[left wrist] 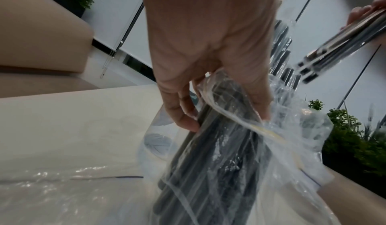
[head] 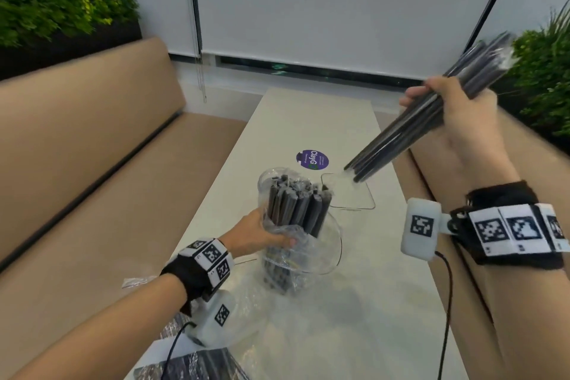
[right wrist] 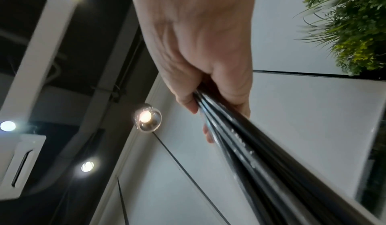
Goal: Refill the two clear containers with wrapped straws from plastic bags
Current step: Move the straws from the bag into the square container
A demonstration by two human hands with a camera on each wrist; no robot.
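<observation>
A long pale table runs between tan benches, with planters at left and right and drawn blinds beyond. Left hand grips the plastic bag of dark wrapped straws, upright at centre. Right hand, raised far right, grasps a straw bundle slanting toward a clear container behind the bag.

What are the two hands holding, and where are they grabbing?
The right hand grips a bundle of wrapped black straws around its middle. The left hand holds the plastic bag of straws by its side, about halfway up.
</observation>
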